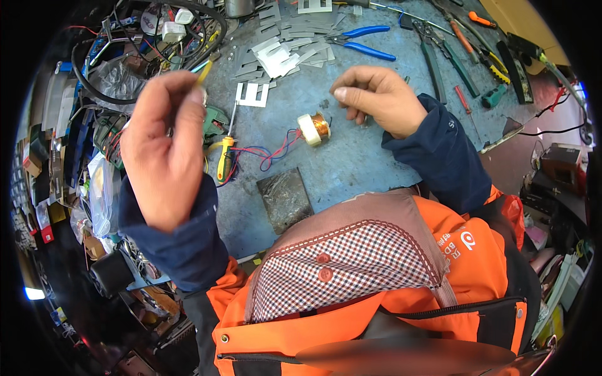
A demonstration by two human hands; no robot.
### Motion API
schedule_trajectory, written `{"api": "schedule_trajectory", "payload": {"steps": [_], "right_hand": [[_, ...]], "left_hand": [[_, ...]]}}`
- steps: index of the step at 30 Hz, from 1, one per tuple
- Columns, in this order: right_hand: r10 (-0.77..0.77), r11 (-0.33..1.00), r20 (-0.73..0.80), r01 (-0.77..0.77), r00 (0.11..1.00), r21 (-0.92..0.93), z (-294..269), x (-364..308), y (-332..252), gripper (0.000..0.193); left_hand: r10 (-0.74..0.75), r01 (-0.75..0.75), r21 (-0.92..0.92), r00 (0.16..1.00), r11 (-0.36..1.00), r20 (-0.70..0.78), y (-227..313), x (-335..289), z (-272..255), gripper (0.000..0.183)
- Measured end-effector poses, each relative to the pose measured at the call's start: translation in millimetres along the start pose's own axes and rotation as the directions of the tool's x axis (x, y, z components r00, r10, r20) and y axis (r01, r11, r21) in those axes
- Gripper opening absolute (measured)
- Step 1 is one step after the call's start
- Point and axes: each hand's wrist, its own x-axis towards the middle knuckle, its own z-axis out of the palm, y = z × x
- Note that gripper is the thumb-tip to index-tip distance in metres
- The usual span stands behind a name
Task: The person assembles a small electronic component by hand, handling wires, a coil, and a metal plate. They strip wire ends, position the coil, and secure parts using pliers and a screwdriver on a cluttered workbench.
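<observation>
My left hand (pixel 164 147) is raised over the left side of the bench, thumb and forefinger pinched on a narrow yellow strip (pixel 204 73) that sticks up past the fingertips. To the right, my right hand (pixel 376 99) hovers with its fingers curled and the thumb against the forefinger; whatever may be between them is too small to name. Below and between the hands lies a copper coil (pixel 320 127) on a white bobbin (pixel 307 130). Its red and blue wires (pixel 268 153) trail left to a yellow-handled screwdriver (pixel 225 161). Neither hand touches the coil.
Thin E-shaped metal plates (pixel 276 57) are heaped at the far middle, beside blue-handled pliers (pixel 367 42). More pliers (pixel 433 70) and screwdrivers lie at the right. A dark square plate (pixel 285 199) rests near the front edge. Black cable (pixel 81 75) and clutter fill the left.
</observation>
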Motion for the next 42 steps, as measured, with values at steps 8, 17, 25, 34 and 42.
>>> {"api": "schedule_trajectory", "payload": {"steps": [8,17,25,34,42], "right_hand": [[0.071,0.997,0.128,-0.068,0.989,-0.028,11.5,1.7,2.2,0.031],[0.160,0.987,0.162,-0.155,0.974,-0.039,9.9,1.7,2.1,0.027],[0.132,0.991,0.178,-0.134,0.975,0.001,12.1,-0.4,0.2,0.026],[0.121,0.993,0.154,-0.118,0.981,-0.027,11.9,-1.3,1.1,0.022],[0.095,0.995,0.075,-0.092,0.993,-0.043,14.8,-3.0,-0.6,0.022]], "left_hand": [[-0.213,0.250,-0.129,0.945,0.960,0.248,-35.1,-39.1,86.4,0.010],[-0.075,0.082,-0.041,0.988,0.996,0.135,-41.7,-46.8,106.8,0.011],[-0.039,0.048,-0.060,0.987,0.997,0.154,-44.8,-45.6,107.7,0.016],[-0.065,0.084,-0.098,0.981,0.992,0.183,-39.5,-44.4,105.4,0.018],[0.031,-0.017,-0.103,0.990,0.995,0.135,-42.9,-43.4,107.9,0.014]]}}
